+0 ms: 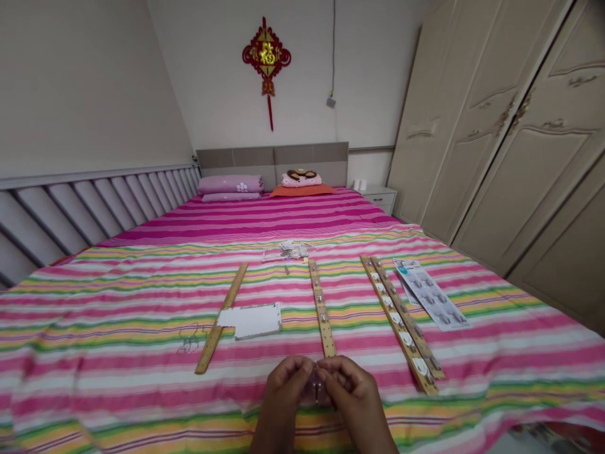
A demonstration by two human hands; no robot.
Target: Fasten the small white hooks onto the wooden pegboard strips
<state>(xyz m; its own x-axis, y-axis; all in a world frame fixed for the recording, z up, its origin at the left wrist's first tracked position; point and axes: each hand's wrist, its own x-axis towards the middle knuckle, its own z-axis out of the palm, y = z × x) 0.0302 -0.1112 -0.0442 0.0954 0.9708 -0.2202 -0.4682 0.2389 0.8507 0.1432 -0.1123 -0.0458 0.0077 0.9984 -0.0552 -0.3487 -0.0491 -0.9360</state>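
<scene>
Low in the middle of the head view, my left hand [287,381] and my right hand [348,383] meet with fingertips closed. Between them they pinch a small clear plastic hook patch [316,388] with a thin metal piece on it. Just beyond my hands lies a wooden strip [326,334] with holes and several small metal hooks along it; its near end is hidden behind my fingers. To the right, two more wooden strips [401,328] lie side by side, one with white round pieces, the other with clear ones.
A plain wooden strip [212,343] lies left, under a white card [258,320], beside a tangled thin string [191,338]. A printed card [432,296] picturing hooks is far right. Small packets [290,250] lie beyond. All rest on a striped bed sheet [118,378].
</scene>
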